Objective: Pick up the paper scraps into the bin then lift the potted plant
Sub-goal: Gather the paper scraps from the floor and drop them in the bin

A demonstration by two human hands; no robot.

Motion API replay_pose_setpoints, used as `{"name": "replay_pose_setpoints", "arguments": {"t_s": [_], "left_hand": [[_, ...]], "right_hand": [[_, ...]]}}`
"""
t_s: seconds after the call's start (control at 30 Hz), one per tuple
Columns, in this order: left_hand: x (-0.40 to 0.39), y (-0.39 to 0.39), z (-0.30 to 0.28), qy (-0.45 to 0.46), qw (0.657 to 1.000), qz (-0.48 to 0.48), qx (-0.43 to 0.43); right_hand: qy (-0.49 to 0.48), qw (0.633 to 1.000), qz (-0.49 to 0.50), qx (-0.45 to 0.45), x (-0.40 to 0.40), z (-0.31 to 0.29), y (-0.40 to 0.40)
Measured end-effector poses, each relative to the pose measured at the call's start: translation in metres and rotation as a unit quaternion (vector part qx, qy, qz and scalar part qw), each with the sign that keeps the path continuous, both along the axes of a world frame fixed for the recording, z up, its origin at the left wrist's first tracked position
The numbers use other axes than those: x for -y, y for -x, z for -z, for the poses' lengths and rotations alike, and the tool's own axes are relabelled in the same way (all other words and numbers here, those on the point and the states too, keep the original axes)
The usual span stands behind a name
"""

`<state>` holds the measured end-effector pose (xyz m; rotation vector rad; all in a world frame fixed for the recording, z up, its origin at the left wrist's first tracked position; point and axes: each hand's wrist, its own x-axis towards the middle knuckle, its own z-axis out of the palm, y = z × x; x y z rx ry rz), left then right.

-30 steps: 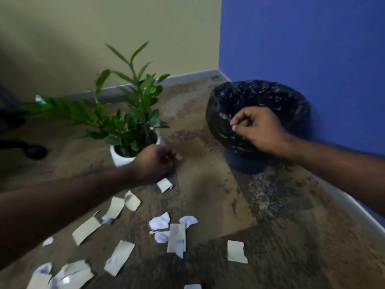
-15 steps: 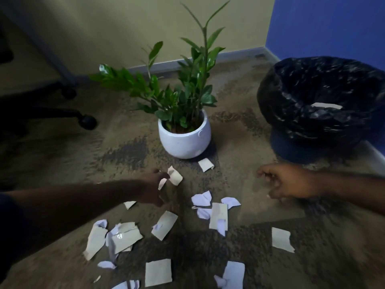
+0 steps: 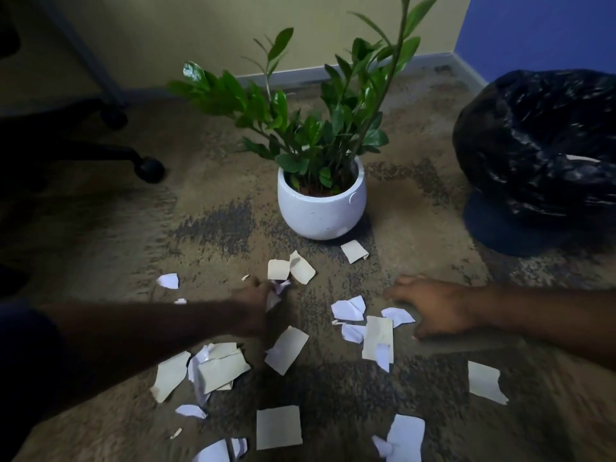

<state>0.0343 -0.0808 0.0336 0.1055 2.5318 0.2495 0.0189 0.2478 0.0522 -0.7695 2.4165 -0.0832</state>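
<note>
White and cream paper scraps (image 3: 377,338) lie scattered over the mottled brown carpet (image 3: 426,228), all on the near side of the pot (image 3: 321,211), a round white one that stands upright on the carpet with the green plant (image 3: 320,128) rising from it. One scrap (image 3: 354,251) lies just in front of the pot, near its base; two more (image 3: 291,270) lie a little nearer still, side by side. The left hand (image 3: 258,300) is low over the carpet just in front of those two, its fingers curled round a crumpled white scrap (image 3: 276,291). The right hand (image 3: 433,308) is to the right of the pot and nearer the camera, fingers spread and relaxed, resting beside a cluster of white scraps and holding nothing. The bin (image 3: 540,155), lined with a black bag, stands well right of the pot by the blue wall (image 3: 540,31), with a pale scrap (image 3: 581,159) showing inside it. Left of the pot, well apart, are the dark legs and castors of a chair (image 3: 150,168)
</note>
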Motion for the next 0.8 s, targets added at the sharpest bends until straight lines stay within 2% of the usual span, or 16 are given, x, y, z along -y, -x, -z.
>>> {"name": "replay_pose_setpoints", "arguments": {"t_s": [0.07, 0.17, 0.23, 0.3, 0.4, 0.53, 0.7, 0.8], "left_hand": [[-0.007, -0.001, 0.008, -0.058, 0.997, -0.027, -0.038], [-0.016, -0.003, 0.018, -0.094, 0.991, -0.028, -0.096], [-0.010, 0.005, 0.019, -0.092, 0.985, 0.001, -0.145], [-0.001, 0.017, 0.018, -0.042, 0.978, 0.068, -0.191], [0.010, 0.036, 0.025, 0.044, 0.978, 0.128, -0.158], [0.016, 0.045, 0.042, 0.009, 0.987, 0.131, -0.096], [0.011, 0.058, 0.043, -0.014, 0.963, 0.135, -0.232], [0.009, 0.070, 0.047, -0.015, 0.974, 0.078, -0.213]], "right_hand": [[0.008, 1.000, 0.003, 0.010, 0.008, 0.007, -0.001], [0.038, 0.999, 0.019, 0.020, 0.018, 0.015, 0.000], [0.048, 0.999, 0.007, 0.012, 0.022, 0.017, 0.006], [0.043, 0.999, 0.009, -0.012, 0.028, 0.019, 0.016], [0.049, 0.997, 0.046, -0.044, 0.039, 0.022, 0.035], [0.061, 0.990, 0.106, -0.071, 0.058, 0.026, 0.061], [0.024, 0.988, 0.136, -0.075, 0.079, 0.039, 0.082], [0.013, 0.992, 0.115, -0.041, 0.087, 0.050, 0.077]]}}
